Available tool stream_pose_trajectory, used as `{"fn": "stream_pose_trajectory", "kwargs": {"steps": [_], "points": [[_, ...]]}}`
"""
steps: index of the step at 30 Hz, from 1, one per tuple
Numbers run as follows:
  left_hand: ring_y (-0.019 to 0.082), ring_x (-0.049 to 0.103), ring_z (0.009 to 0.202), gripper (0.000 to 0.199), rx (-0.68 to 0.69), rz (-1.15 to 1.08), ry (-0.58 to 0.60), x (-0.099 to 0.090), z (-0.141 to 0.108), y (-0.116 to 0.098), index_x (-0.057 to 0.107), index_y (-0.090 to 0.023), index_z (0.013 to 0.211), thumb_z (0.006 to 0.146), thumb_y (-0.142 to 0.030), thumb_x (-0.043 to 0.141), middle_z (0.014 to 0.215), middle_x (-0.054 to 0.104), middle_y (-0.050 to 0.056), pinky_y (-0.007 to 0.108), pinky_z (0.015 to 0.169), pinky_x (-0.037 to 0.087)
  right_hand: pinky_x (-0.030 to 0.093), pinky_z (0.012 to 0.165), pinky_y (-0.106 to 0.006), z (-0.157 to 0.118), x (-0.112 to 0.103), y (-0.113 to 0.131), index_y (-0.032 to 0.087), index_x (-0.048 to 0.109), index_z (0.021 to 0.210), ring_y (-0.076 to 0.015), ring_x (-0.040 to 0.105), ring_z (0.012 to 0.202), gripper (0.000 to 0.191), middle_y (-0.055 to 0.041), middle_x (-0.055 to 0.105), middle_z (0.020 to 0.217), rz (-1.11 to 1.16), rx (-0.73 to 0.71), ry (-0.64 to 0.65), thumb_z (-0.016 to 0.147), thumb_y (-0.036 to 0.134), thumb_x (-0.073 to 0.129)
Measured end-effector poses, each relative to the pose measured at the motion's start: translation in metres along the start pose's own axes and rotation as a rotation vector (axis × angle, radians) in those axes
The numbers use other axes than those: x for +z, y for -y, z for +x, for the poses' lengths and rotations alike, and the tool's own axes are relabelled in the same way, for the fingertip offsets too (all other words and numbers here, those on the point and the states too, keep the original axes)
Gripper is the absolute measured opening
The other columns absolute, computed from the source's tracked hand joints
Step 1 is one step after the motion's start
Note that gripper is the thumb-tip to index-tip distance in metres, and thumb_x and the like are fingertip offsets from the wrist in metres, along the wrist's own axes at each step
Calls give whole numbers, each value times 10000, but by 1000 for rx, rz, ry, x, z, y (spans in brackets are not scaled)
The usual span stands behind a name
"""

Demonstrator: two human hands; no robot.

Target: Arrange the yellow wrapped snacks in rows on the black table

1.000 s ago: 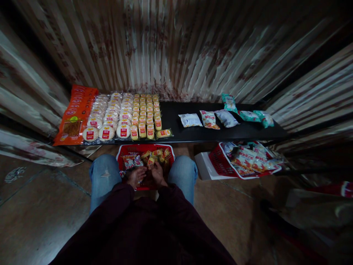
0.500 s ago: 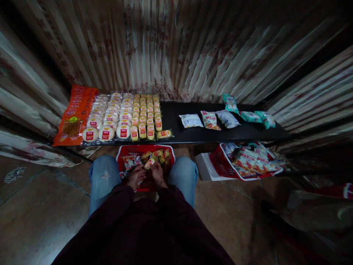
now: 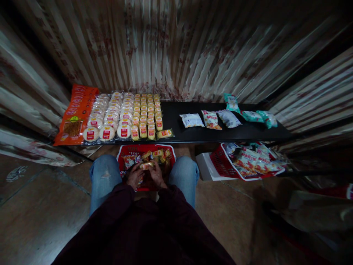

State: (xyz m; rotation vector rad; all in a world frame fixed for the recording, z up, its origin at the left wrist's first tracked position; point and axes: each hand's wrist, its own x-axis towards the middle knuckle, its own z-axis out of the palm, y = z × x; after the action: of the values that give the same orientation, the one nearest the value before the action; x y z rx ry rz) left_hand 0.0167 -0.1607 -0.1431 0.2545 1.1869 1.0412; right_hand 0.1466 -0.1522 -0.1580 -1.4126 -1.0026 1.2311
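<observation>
Over a red basket (image 3: 120, 151) between my knees, my left hand (image 3: 134, 176) and my right hand (image 3: 157, 175) meet at a small yellow snack packet (image 3: 146, 166). It lies crosswise, its right end in my right fingers and its left end at my left fingertips. Beneath and behind it, the basket holds more yellow packets (image 3: 157, 153) and red-and-white packets (image 3: 129, 161). On the black shelf (image 3: 176, 125) stand rows of the same yellow packets (image 3: 150, 131), with one lying sideways (image 3: 165, 134) at the front.
Left of the yellow rows are round white crackers in clear wrap (image 3: 107, 133) and an orange bag (image 3: 75, 110). Several white (image 3: 192, 120) and green packets (image 3: 252, 116) lie on the shelf's right half. A second red basket (image 3: 222, 162), full of packets, stands below, against a white box (image 3: 205, 167).
The yellow packet in my right hand has turned from slanted to nearly level and moved slightly left and down. My left fingers have come up to its left end.
</observation>
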Motion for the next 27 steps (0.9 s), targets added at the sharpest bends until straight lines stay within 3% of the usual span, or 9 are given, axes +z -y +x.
{"fn": "stream_pose_trajectory", "kwargs": {"steps": [4,8,14,19,27], "points": [[123,657,805,516,14,-63,-20,-1,4,2,587,-223,1140,650,-154,733,869,708,21,276,845,480,479,796,-324,1,2,1,213,637,853,-197,610,825,292,-21,681,849,-53,43,-36,728,468,568],[144,656,913,429,34,-106,-18,-3,8,4,598,-218,1059,659,-146,733,922,704,29,298,897,470,476,786,-323,3,2,0,203,648,840,-194,611,805,321,-26,686,830,-36,81,-82,711,486,571],[176,614,1056,258,65,-140,-6,-5,13,8,590,-200,890,674,-151,723,954,682,46,302,931,457,487,746,-310,7,4,-9,205,646,776,-183,607,753,287,-20,684,785,46,92,-51,646,461,637],[159,624,1030,220,67,-160,-21,-3,13,7,583,-205,817,660,-149,726,905,688,24,288,948,449,490,777,-319,7,5,-13,218,640,850,-178,609,783,303,-15,684,861,61,40,-73,629,425,652],[165,625,1013,217,33,-86,65,1,5,0,643,-183,847,650,-187,735,906,703,35,288,960,425,468,698,-264,6,5,-8,217,564,779,-137,556,678,263,27,607,723,71,35,-56,611,388,673]]}}
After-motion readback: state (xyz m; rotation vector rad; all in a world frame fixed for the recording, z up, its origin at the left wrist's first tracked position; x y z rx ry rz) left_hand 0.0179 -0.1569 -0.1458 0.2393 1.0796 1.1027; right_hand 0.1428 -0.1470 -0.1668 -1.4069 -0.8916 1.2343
